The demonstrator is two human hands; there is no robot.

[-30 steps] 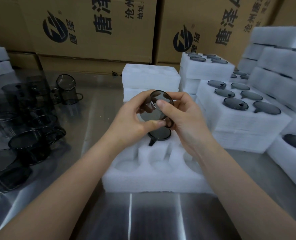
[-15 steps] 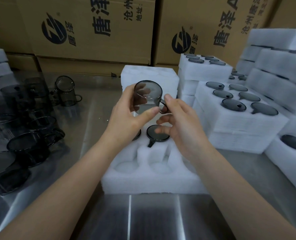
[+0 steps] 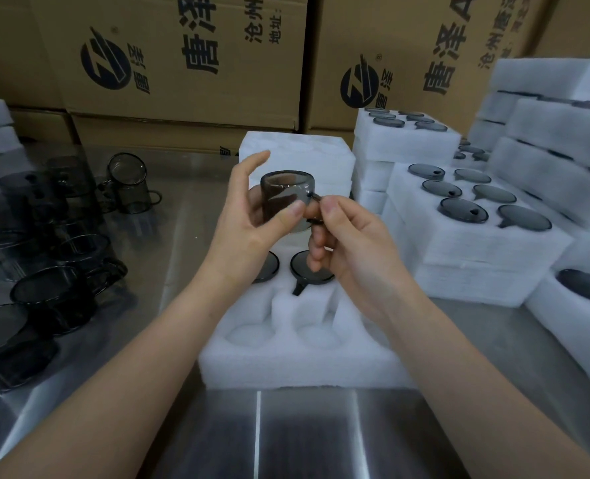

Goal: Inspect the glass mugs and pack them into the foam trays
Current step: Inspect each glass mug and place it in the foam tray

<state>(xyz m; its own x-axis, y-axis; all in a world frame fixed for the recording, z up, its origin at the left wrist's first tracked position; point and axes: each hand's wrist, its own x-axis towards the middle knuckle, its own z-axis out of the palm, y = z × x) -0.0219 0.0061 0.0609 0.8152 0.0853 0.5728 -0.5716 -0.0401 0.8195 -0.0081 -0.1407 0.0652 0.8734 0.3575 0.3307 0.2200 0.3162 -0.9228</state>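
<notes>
A smoky grey glass mug (image 3: 288, 197) is held upright above the white foam tray (image 3: 286, 361) in front of me. My left hand (image 3: 248, 223) grips its body, thumb across the front and fingers behind. My right hand (image 3: 350, 243) pinches the mug's handle on its right side. Two mugs (image 3: 307, 269) sit in the tray's far pockets, partly hidden by my hands. The tray's near pockets hold nothing.
Several loose grey mugs (image 3: 55, 257) stand on the steel table at the left. Filled foam trays (image 3: 473, 216) are stacked at the right, with empty foam (image 3: 297, 160) behind the tray. Cardboard boxes (image 3: 183, 63) wall the back.
The mug has turned from lying with its mouth toward me to standing upright. My right hand has slid from its side onto the handle.
</notes>
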